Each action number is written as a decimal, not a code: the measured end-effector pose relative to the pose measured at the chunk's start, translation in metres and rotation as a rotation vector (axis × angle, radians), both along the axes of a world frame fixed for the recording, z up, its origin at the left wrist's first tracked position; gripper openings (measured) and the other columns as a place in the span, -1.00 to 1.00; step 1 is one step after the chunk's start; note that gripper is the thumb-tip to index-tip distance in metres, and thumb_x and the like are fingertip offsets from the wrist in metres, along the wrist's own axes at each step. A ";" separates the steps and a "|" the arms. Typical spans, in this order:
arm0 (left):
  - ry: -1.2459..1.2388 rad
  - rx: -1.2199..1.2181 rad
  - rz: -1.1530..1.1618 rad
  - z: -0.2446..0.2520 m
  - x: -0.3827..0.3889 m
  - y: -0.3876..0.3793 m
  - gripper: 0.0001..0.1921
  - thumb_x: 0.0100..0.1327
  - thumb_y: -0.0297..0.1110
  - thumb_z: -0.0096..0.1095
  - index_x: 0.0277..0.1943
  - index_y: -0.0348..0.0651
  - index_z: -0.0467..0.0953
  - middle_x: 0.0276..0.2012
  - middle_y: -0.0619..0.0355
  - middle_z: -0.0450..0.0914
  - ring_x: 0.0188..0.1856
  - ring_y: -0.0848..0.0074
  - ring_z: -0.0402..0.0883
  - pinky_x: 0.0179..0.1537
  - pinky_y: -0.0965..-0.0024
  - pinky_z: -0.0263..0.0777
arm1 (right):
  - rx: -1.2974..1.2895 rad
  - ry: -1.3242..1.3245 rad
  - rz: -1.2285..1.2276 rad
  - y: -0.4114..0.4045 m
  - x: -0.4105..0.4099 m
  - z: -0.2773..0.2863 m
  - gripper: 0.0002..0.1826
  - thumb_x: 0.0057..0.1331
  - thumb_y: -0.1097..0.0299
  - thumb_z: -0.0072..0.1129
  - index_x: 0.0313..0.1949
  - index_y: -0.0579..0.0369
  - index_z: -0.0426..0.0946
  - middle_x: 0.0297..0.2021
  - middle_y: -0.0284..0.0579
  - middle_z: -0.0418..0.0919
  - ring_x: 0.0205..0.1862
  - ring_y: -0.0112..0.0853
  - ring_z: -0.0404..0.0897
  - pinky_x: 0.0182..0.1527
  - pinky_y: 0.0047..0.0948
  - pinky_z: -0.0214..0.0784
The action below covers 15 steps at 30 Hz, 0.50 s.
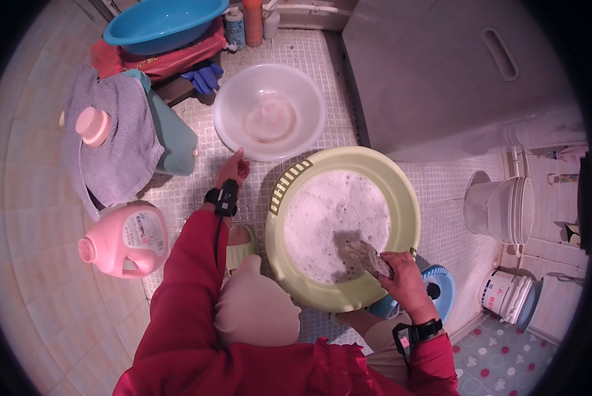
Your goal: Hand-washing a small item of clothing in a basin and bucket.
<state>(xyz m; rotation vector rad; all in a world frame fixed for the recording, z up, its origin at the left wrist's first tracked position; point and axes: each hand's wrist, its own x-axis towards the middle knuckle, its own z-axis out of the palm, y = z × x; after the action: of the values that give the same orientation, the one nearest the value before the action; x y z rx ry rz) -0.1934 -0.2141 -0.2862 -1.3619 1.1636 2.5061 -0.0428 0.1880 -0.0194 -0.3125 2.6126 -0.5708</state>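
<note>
My right hand [406, 279] grips a crumpled greyish-brown wet cloth [364, 256] at the near right side of a large yellow-green plastic basin [405, 208]. White suds [333, 218] fill the basin's bottom, with a darker patch in the foam around the cloth's lower end. Close to the near left rim of a translucent white basin [306, 111], my left hand [234, 171] holds nothing. Its index finger points forward and the other fingers are loosely bent. That white basin has what looks like a little liquid or residue at its bottom.
On the left are an uncapped pink detergent jug [123, 242] and a teal bin [172, 133] draped with a grey towel [123, 163], a pink cap [93, 126] on top. A grey cabinet-like box [439, 74] stands right, a blue basin [167, 24] far left, white buckets [494, 210] far right.
</note>
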 end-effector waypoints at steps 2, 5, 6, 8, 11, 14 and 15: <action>-0.064 -0.116 -0.042 0.004 -0.010 0.004 -0.78 0.14 -0.28 0.36 -0.37 -0.21 0.46 -0.52 0.16 0.50 -0.53 0.52 0.50 -0.51 0.51 0.42 | 0.006 -0.007 -0.002 0.001 0.000 0.000 -0.55 -0.08 0.55 0.23 -0.10 0.23 0.50 -0.08 -0.02 0.55 -0.02 -0.07 0.45 0.09 -0.26 0.34; -0.136 -0.263 -0.096 0.011 -0.019 0.007 -0.76 0.11 -0.26 0.36 -0.37 -0.23 0.46 -0.56 0.16 0.48 -0.60 0.53 0.45 -0.57 0.53 0.37 | 0.007 -0.002 -0.005 0.003 0.001 -0.002 -0.55 -0.08 0.56 0.23 -0.11 0.23 0.50 -0.08 -0.01 0.55 -0.02 -0.06 0.45 0.08 -0.25 0.34; -0.145 -0.292 -0.104 0.011 -0.022 0.007 -0.75 0.10 -0.27 0.35 -0.39 -0.25 0.45 -0.58 0.15 0.46 -0.64 0.52 0.43 -0.62 0.52 0.33 | 0.005 0.007 0.003 0.002 0.000 -0.001 -0.55 -0.08 0.56 0.23 -0.11 0.23 0.49 -0.09 -0.01 0.55 -0.03 -0.06 0.45 0.08 -0.25 0.34; -0.114 -0.336 -0.085 0.013 -0.027 0.005 -0.77 0.05 -0.32 0.35 -0.45 -0.26 0.43 -0.62 0.12 0.47 -0.67 0.50 0.42 -0.66 0.48 0.29 | 0.001 0.018 0.008 0.002 -0.001 0.001 -0.55 -0.08 0.55 0.24 -0.11 0.24 0.49 -0.09 -0.01 0.55 -0.03 -0.05 0.45 0.07 -0.24 0.34; -0.020 -0.398 -0.110 0.014 -0.030 -0.010 -0.79 -0.02 -0.38 0.33 -0.50 -0.29 0.42 -0.66 0.08 0.47 -0.71 0.48 0.41 -0.69 0.44 0.24 | -0.010 0.021 0.001 0.001 -0.002 0.003 -0.56 -0.08 0.55 0.24 -0.11 0.24 0.49 -0.09 0.00 0.55 -0.04 -0.04 0.45 0.07 -0.23 0.34; 0.061 -0.386 -0.098 0.020 -0.035 -0.016 -0.80 -0.03 -0.39 0.29 -0.51 -0.31 0.42 -0.67 0.08 0.46 -0.71 0.48 0.42 -0.69 0.43 0.26 | -0.009 0.030 -0.002 0.002 -0.001 0.007 -0.56 -0.08 0.55 0.24 -0.11 0.24 0.49 -0.09 0.00 0.54 -0.04 -0.04 0.44 0.07 -0.23 0.34; 0.076 -0.359 -0.036 0.022 -0.037 -0.018 -0.81 -0.04 -0.39 0.27 -0.53 -0.32 0.41 -0.68 0.09 0.45 -0.71 0.47 0.41 -0.68 0.42 0.27 | -0.014 0.038 0.002 0.001 -0.001 0.009 -0.56 -0.08 0.55 0.24 -0.11 0.24 0.49 -0.09 0.00 0.54 -0.04 -0.04 0.44 0.07 -0.23 0.34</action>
<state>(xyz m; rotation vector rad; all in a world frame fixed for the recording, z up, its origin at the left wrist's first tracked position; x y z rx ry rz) -0.2303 -0.2324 -0.2638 -1.3050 1.7035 2.4261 -0.0439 0.1892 -0.0104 -0.3341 2.6451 -0.5883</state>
